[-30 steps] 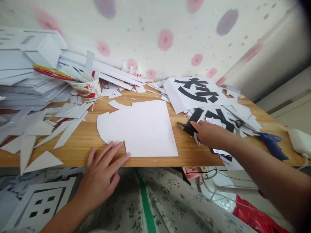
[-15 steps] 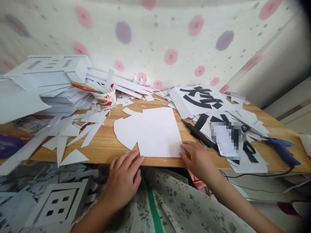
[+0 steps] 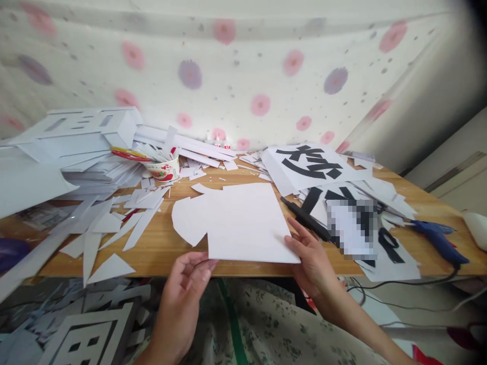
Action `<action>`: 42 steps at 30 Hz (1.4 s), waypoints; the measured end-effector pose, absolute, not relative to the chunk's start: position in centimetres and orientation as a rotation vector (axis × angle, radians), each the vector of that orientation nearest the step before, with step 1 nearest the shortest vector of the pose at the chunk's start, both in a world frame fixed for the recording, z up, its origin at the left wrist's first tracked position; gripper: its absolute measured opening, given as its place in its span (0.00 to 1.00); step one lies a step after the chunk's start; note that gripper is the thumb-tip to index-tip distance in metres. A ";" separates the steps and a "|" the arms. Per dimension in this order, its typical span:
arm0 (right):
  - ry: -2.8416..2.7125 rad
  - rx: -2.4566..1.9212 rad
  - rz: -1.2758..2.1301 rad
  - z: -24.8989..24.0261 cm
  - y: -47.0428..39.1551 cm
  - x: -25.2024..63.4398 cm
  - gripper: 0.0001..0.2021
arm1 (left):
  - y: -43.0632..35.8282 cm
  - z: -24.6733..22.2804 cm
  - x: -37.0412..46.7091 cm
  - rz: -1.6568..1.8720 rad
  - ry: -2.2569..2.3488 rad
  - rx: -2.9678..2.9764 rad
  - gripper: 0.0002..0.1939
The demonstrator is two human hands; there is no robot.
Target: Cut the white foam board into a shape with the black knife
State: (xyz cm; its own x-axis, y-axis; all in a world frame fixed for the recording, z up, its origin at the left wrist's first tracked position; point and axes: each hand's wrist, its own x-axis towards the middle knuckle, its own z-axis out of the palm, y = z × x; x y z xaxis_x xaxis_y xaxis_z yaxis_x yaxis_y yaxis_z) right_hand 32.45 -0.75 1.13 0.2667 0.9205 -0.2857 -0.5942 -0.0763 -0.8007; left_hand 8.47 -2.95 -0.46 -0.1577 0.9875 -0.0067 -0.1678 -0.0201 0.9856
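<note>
A flat white board [image 3: 247, 223], cut with a squared right side, lies on the wooden table in front of me. Its near edge looks slightly raised. At the near left corner, my left hand [image 3: 190, 284] is closed with thumb and fingertips on the edge. My right hand [image 3: 310, 258] grips the near right corner, thumb on top and the other fingers partly hidden below. Left of the board, touching or partly under it, is a white offcut [image 3: 190, 218] with a rounded outline. A black-handled tool [image 3: 304, 218] rests just right of the board.
White scraps [image 3: 114, 223] litter the left side, near a paper cup [image 3: 163, 170] of tools. Stacked white pieces [image 3: 91, 137] stand at the back left. A sheet with black characters [image 3: 312, 165] lies at the right, beside a blue glue gun [image 3: 437, 241] and its cable. Below left are more cutouts [image 3: 87, 334].
Both hands have gone from resting at the board's near corners to gripping them. The board's near edge has come up and closer to me. The camera view has tilted slightly upward.
</note>
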 end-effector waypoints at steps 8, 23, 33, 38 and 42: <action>-0.529 -0.926 1.312 0.7 -2.4 31.6 0.32 | -1.8 0.8 11.1 1.183 0.816 0.450 0.17; -0.828 -1.017 1.309 -1.1 -3.2 33.0 0.27 | -2.2 0.6 10.6 1.148 0.908 0.638 0.15; -0.961 -1.104 1.146 -0.5 -3.2 33.4 0.30 | -1.7 1.0 10.2 1.081 0.870 0.785 0.19; -1.031 -1.174 1.078 -0.5 -3.3 33.5 0.29 | -1.5 0.7 10.1 1.088 0.921 0.851 0.20; -1.054 -1.174 1.081 -0.9 -3.3 33.6 0.27 | -1.3 0.5 9.9 1.095 0.931 0.876 0.20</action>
